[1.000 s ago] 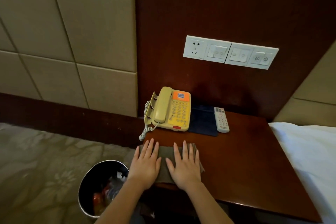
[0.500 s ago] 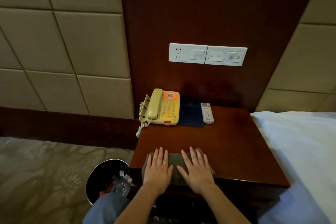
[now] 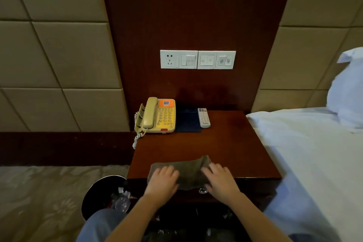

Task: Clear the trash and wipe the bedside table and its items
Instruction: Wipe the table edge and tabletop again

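Note:
A grey-brown cloth (image 3: 186, 169) lies at the front edge of the dark wooden bedside table (image 3: 231, 147) and hangs a little over it. My left hand (image 3: 162, 181) grips its left end and my right hand (image 3: 221, 180) its right end, fingers curled into the fabric. At the back of the table stand a yellow telephone (image 3: 157, 117), a dark blue pad (image 3: 187, 121) and a white remote (image 3: 204, 118).
A black bin (image 3: 98, 192) holding trash stands on the carpet left of the table, near my knee. A white bed (image 3: 314, 163) with a pillow borders the table's right side. Wall sockets and switches (image 3: 197, 59) sit above the table.
Both hands have pulled the cloth back to the table's front edge and gone from flat on it to gripping its ends. My view has backed away and shifted right.

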Demonstrator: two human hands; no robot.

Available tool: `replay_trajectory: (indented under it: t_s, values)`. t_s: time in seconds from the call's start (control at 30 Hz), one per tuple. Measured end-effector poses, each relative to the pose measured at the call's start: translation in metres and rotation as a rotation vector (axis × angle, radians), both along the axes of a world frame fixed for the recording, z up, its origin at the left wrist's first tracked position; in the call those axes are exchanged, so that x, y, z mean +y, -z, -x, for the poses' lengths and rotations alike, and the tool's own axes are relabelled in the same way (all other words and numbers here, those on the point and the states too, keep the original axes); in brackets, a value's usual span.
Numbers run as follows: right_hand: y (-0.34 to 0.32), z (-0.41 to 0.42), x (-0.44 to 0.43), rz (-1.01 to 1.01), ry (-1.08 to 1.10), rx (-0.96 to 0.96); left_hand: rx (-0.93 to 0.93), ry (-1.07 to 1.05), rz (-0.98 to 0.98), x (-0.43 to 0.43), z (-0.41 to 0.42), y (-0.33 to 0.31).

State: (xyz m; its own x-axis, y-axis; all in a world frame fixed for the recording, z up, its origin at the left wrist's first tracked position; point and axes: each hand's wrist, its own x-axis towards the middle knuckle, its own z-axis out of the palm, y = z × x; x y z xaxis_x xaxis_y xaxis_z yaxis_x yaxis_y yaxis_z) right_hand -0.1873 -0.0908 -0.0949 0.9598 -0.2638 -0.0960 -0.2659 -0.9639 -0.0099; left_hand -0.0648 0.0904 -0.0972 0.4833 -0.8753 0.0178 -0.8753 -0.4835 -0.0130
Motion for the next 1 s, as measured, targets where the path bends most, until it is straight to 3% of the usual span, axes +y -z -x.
replay_trajectory:
  t_s: [0.1, 0.27, 0.47, 0.6, 0.73, 0.8, 0.87, 1.0]
  values:
    - [-0.005, 0.001, 0.011, 0.116, -0.087, 0.151, -0.088, 0.007, -0.114, -0.006, 0.017, 0.011]
    - [-0.024, -0.007, 0.010, 0.192, -0.187, 0.111, -0.166, -0.042, -0.249, 0.000, 0.017, 0.020]
    - [-0.063, -0.006, 0.004, -0.031, -0.094, -0.161, -0.118, -0.116, -0.166, -0.008, 0.023, 0.014]
    - [-0.095, -0.010, 0.013, -0.301, -0.004, -0.254, 0.036, -0.129, 0.021, -0.013, 0.030, 0.004]
    - [-0.121, -0.014, 0.009, -0.602, 0.134, -0.399, 0.514, -0.319, 0.444, -0.024, 0.029, -0.034]
    - [-0.137, -0.015, 0.001, -0.696, 0.193, -0.455, 0.697, -0.328, 0.532, -0.027, 0.016, -0.054]
    - [-0.151, -0.016, -0.011, -0.776, 0.271, -0.468, 0.774, -0.283, 0.503, -0.025, 0.001, -0.077]
    - [-0.157, -0.018, -0.020, -0.784, 0.305, -0.439, 0.732, -0.255, 0.529, -0.033, -0.022, -0.119]
